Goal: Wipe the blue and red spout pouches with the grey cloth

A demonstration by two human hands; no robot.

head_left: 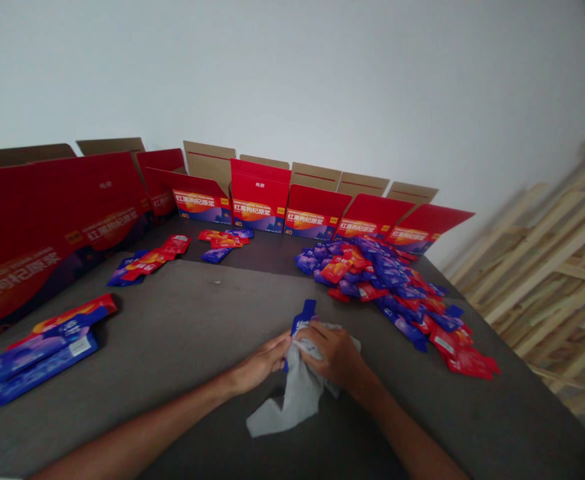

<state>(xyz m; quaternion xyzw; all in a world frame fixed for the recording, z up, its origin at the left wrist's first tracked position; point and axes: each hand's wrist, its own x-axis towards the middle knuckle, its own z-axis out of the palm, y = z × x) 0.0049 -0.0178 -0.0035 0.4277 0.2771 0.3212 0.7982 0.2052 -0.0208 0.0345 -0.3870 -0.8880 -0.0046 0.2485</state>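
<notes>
The right hand (331,355) is closed and pressing a grey cloth (298,393) around a blue sachet (303,316) at lower middle of the frame; the left hand (262,364) pinches from the other side.

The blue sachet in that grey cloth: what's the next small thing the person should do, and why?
Probably draw the grey cloth over the top of the blue sachet, which sticks out uncovered above the right hand, while the left hand steadies it.
</notes>
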